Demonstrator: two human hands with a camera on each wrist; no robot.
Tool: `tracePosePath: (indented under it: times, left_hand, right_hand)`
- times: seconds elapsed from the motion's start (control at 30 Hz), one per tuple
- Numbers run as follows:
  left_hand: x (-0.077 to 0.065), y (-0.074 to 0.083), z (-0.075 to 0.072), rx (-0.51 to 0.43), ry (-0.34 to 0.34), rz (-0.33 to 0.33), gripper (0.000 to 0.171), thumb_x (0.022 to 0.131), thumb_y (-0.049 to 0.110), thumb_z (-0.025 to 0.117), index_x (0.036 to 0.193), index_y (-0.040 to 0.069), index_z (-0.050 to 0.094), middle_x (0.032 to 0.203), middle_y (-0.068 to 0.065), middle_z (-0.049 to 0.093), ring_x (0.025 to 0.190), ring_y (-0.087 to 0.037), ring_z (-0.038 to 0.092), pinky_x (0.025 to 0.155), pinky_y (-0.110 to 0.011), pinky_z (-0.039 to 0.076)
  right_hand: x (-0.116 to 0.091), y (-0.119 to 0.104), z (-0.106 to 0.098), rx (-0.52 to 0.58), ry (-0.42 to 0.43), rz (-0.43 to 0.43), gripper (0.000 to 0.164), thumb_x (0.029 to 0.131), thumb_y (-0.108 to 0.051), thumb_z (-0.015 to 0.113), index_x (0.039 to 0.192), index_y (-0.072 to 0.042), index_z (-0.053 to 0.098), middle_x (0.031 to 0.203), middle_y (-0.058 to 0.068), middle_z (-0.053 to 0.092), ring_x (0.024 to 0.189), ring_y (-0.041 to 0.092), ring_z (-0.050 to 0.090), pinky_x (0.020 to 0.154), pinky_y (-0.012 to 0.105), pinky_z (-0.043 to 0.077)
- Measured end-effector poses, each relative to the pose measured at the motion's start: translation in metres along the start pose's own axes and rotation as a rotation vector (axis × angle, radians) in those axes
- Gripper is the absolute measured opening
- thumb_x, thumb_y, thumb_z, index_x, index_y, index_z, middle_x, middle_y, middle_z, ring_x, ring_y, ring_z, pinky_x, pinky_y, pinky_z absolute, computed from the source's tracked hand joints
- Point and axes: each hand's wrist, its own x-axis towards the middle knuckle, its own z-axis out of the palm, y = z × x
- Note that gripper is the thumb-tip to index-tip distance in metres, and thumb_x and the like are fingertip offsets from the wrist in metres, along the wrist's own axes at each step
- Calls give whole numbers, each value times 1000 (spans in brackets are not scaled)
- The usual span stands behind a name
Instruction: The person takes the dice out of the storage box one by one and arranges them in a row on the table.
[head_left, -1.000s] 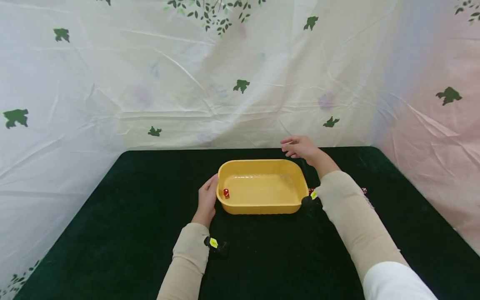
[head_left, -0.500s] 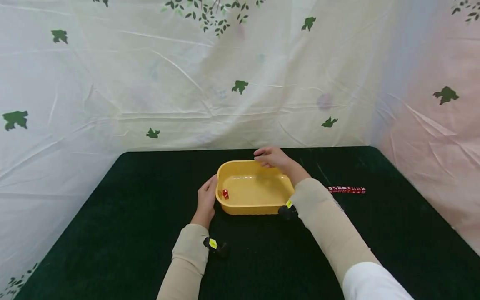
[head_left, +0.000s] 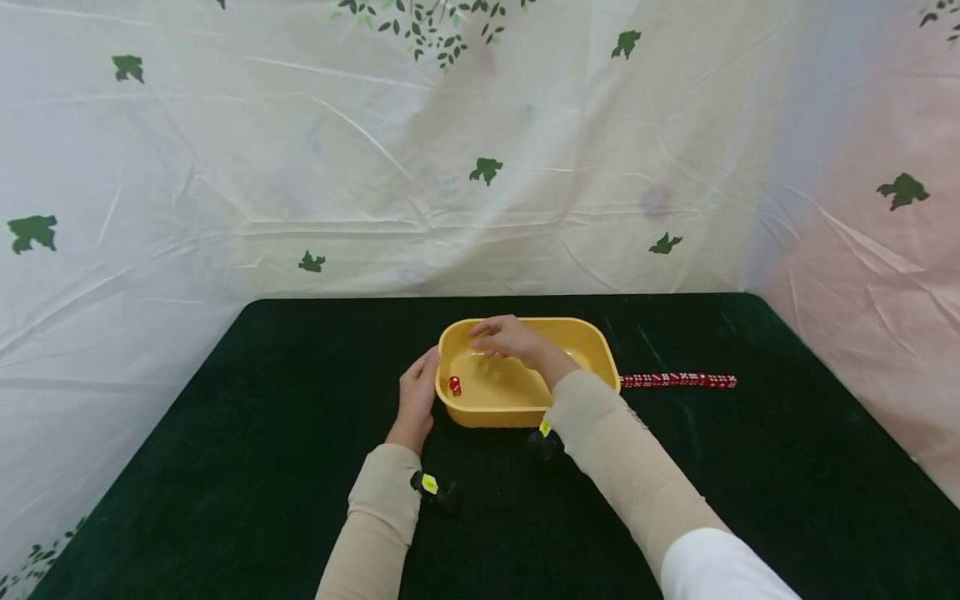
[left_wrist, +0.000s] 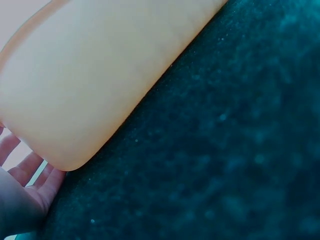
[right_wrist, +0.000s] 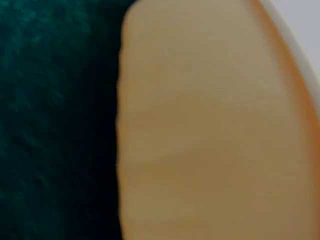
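Observation:
A yellow plastic tub (head_left: 525, 417) stands on the dark green table. Small red dice (head_left: 454, 386) lie inside it near the left end, too small to count surely. My left hand (head_left: 417, 396) rests against the tub's left end; in the left wrist view its fingers (left_wrist: 26, 167) lie along the outer wall. Over the tub's left half hovers my right hand (head_left: 510, 340), palm down, with loosely bent fingers. Nothing shows in its grasp, though the fingertips' underside is hidden. The right wrist view has only the tub's outer wall (right_wrist: 210, 125) and the cloth.
A straight row of red dice (head_left: 678, 380) with white pips extends rightward from the tub's right side. Dark green cloth (head_left: 247, 467) covers the table. Behind it hangs a pale curtain (head_left: 360, 208) printed with green leaves.
My right hand has moved left and toward me, from beyond the tub's far right corner to above its inside. More of the dice row shows. The left hand and tub have stayed put.

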Motion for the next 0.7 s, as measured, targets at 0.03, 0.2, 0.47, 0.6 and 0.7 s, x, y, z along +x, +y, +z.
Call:
tracePosePath:
  times: [0.03,0.2,0.47,0.6,0.7]
  left_hand:
    - [0,0,0,-3,-1,4,45,85,44,47,120,16,51,124,0,45,115,-16,36,95,-35,29]
    - [0,1,-1,-14,-1,9,46,84,45,48,120,16,52,123,-1,46,114,-16,37,94,-34,31]
    - [-1,2,-1,-9,3,6,47,84,45,49,120,15,52,123,-2,47,114,-17,38,93,-35,32]
    - [-3,3,-1,1,-3,-7,48,84,46,48,120,16,51,123,-1,46,114,-16,38,93,-35,32]
    - [-4,3,-1,-3,-8,-1,47,84,45,48,121,15,51,123,-1,46,114,-16,38,93,-34,33]
  right_hand:
    - [1,1,3,-6,-12,-5,30,81,-17,61,109,-6,57,100,7,55,87,27,52,78,38,42]
    - [5,4,17,-23,-54,-16,30,80,-17,63,107,-6,58,90,8,57,79,27,51,69,33,44]
    - [6,8,29,-98,-82,-5,24,80,-16,62,103,-7,61,84,10,57,70,24,50,61,29,44]
    - [7,11,32,-138,-102,-11,22,80,-14,62,100,-6,62,79,6,56,66,21,47,57,26,42]
    - [8,13,33,-150,-117,-14,21,79,-12,62,99,-5,62,78,4,55,64,19,45,55,24,39]
